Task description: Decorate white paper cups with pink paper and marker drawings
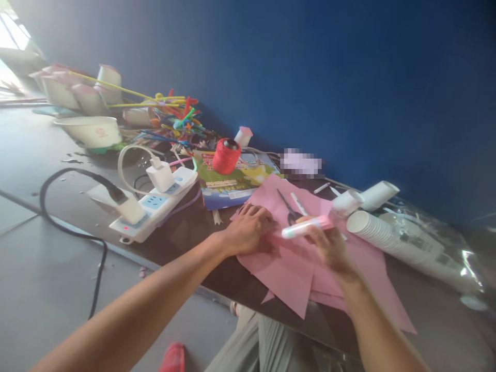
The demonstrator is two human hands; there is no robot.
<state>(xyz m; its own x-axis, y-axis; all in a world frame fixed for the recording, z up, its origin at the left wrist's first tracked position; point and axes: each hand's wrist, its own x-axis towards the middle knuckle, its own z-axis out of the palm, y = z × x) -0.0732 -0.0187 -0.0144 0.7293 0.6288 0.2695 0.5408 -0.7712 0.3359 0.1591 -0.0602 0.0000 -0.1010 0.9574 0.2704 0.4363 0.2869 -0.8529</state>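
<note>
In my right hand (329, 245) is a slim white-and-pink tube (304, 227), held slantwise above the paper; its exact kind is blurred. My left hand (251, 227) has its fingers curled down onto pink paper (287, 279), pressing or gripping it near the left edge. Several overlapping pink sheets lie under both hands. A pair of dark scissors (289, 206) rests on the paper just beyond the tube. Beside the scissors lies a white pen (299, 204). What my left fingertips touch is partly hidden.
On the left a power strip (155, 206) carries plugs and a black cable (46, 181). Behind the paper are a booklet (220, 191) and a red thread spool (227, 156). Paper cups (372, 227) lie right. Colourful pipe cleaners (182, 116) and a white bowl (91, 133) sit far left.
</note>
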